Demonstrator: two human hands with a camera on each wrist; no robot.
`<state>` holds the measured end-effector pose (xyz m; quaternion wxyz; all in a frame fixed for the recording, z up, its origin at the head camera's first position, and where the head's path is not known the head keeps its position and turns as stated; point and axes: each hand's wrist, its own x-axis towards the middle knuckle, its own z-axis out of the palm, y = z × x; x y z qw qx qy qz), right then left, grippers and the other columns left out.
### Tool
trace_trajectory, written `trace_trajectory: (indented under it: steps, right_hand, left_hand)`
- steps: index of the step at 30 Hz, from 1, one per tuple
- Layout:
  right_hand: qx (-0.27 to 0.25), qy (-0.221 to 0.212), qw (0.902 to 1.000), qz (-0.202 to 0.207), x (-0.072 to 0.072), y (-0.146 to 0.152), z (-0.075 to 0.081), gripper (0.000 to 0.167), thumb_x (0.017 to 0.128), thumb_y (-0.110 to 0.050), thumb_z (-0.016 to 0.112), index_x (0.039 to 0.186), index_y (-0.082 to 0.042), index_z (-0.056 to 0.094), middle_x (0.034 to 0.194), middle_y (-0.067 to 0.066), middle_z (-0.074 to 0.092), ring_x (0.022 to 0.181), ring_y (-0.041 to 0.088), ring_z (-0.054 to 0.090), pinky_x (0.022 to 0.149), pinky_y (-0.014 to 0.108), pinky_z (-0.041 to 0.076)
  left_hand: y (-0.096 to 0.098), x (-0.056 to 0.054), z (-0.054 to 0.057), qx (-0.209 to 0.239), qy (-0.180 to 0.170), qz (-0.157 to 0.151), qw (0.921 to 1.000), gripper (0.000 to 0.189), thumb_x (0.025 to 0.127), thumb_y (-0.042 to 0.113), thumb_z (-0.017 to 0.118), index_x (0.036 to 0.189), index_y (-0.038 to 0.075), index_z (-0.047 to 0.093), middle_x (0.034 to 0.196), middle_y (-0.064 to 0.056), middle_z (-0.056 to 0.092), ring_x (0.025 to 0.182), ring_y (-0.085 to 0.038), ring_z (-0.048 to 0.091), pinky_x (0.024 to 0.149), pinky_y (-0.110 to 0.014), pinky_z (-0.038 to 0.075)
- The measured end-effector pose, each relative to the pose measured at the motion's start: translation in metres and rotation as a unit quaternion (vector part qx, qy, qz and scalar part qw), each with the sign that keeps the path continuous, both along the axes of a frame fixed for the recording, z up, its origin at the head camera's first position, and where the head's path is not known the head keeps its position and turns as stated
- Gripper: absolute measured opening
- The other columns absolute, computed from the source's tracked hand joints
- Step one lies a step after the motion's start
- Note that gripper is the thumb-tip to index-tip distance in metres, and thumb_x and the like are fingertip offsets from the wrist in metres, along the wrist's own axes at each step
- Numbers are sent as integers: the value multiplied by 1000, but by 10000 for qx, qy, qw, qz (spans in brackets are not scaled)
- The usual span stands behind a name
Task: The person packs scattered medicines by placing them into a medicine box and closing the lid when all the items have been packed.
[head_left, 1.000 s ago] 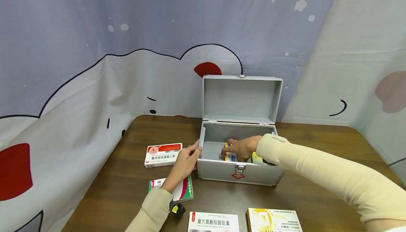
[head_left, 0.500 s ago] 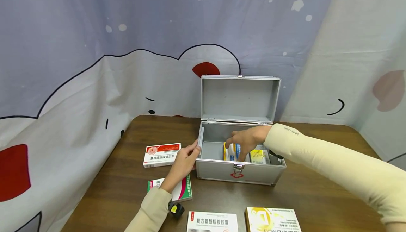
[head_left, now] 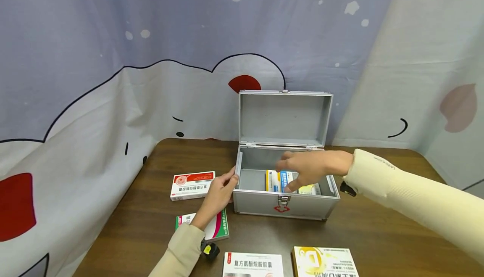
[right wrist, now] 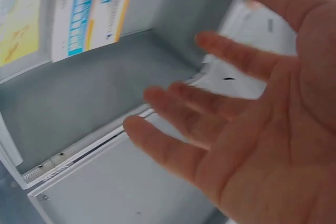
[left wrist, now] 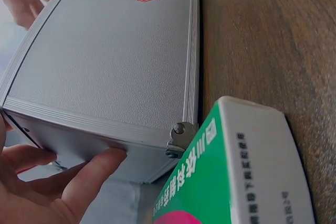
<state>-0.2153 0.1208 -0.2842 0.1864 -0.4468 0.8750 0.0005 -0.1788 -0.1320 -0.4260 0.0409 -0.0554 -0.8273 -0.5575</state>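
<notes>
A silver metal first-aid case (head_left: 257,203) with a red cross emblem stands on the table, its lid (head_left: 286,117) raised. My left hand (head_left: 221,191) rests against the case's left side near the rim; in the left wrist view its fingertips touch the outer wall. Over the case's right part hovers my right hand (head_left: 311,168), fingers spread and holding nothing. Below it, inside the case, are white medicine boxes with blue and yellow bands (head_left: 280,180) and a yellow-and-white box (head_left: 309,189), partly hidden by the hand. In the right wrist view the bare palm (right wrist: 268,129) shows.
A red-and-white medicine box (head_left: 193,185) lies left of the case. Nearer is a green-and-white box (head_left: 223,225), partly under my left forearm. A white box (head_left: 253,264) and a yellow-and-white box (head_left: 323,262) lie at the front. A patterned curtain (head_left: 170,100) hangs behind the table.
My right hand has risen out of the case and shifted right, letting go of the boxes, which now show inside. The left hand stays at the case's side.
</notes>
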Motion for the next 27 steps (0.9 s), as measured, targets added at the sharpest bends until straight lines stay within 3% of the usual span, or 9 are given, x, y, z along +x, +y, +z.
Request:
trace_trajectory:
  steps: [7, 13, 16, 21, 27]
  right_hand:
    - [-1013, 1023, 9888, 381, 28, 15, 4, 40, 81, -35, 68, 114, -16, 56, 128, 4, 46, 107, 20, 54, 83, 39, 49]
    - [-1468, 1577, 9723, 910, 47, 26, -6, 37, 82, -34, 67, 112, -19, 55, 128, 4, 47, 104, 18, 56, 74, 35, 52]
    - [-1621, 1724, 9635, 1253, 58, 32, -14, 38, 81, -36, 67, 113, -20, 54, 126, 4, 48, 105, 17, 55, 77, 34, 51]
    - [-1741, 1579, 9607, 1475, 76, 42, -34, 42, 80, -39, 67, 116, -22, 53, 126, 1, 48, 107, 16, 54, 82, 33, 50]
    - [-1413, 723, 9804, 1171, 93, 57, -67, 57, 76, -50, 67, 124, -25, 49, 129, -3, 44, 106, 13, 52, 81, 31, 50]
  left_hand:
    - [1, 0, 0, 4, -7, -3, 10000, 45, 94, 35, 47, 134, 14, 48, 125, -11, 56, 70, -18, 58, 47, -29, 52]
    - [1, 0, 0, 28, -26, -16, 10000, 46, 94, 36, 47, 135, 15, 47, 126, -11, 55, 75, -19, 58, 48, -32, 53]
    - [1, 0, 0, 17, -25, -35, 10000, 46, 94, 36, 47, 135, 14, 47, 126, -12, 55, 79, -21, 59, 49, -34, 53]
    - [1, -1, -2, -2, -35, -42, 10000, 46, 94, 36, 46, 135, 15, 47, 127, -11, 55, 82, -22, 59, 49, -33, 53]
    - [1, -2, -5, -47, -7, 31, 10000, 46, 94, 37, 47, 135, 17, 48, 125, -11, 56, 74, -19, 59, 49, -35, 53]
